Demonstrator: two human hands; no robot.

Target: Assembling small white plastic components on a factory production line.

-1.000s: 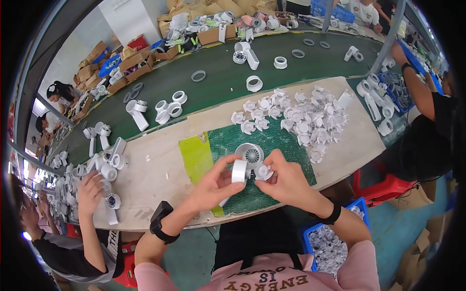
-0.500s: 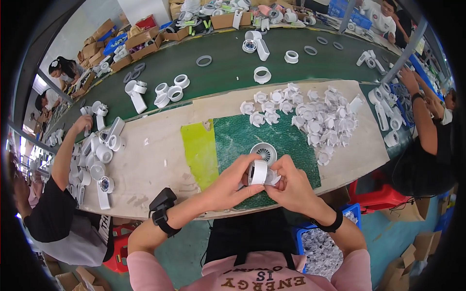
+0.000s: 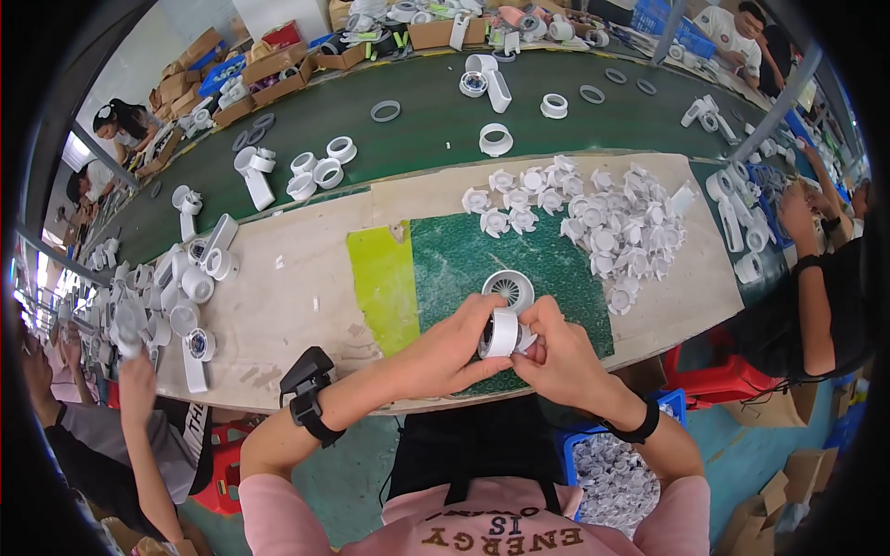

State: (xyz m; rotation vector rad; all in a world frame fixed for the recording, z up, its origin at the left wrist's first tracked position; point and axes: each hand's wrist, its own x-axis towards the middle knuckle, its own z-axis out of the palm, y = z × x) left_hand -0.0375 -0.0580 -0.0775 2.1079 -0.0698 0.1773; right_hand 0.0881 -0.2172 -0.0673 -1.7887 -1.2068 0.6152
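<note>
My left hand [image 3: 450, 350] is closed round a white ring-shaped fan housing [image 3: 503, 334] with a dark inside, held on its side above the green mat [image 3: 440, 269]. My right hand [image 3: 564, 360] pinches a small white fan blade wheel [image 3: 528, 339] at the housing's right side; fingers partly hide it. Just beyond my fingertips is a white round cup with radial ribs [image 3: 510, 289]. Whether it joins the housing is hidden. A heap of white blade wheels [image 3: 630, 227] lies to the far right of my hands.
A green conveyor belt [image 3: 417, 144] carrying white rings and fan bodies runs behind the table. Fan bodies [image 3: 195, 287] are piled at the left, beside a co-worker's raised hand [image 3: 137, 380]. A blue bin [image 3: 570, 463] of white parts stands below, near a red stool [image 3: 714, 375].
My hands have shifted slightly right, with the housing turned a little. The left co-worker's hand has drawn back from the belt edge toward the near side, where a white part blurs with motion.
</note>
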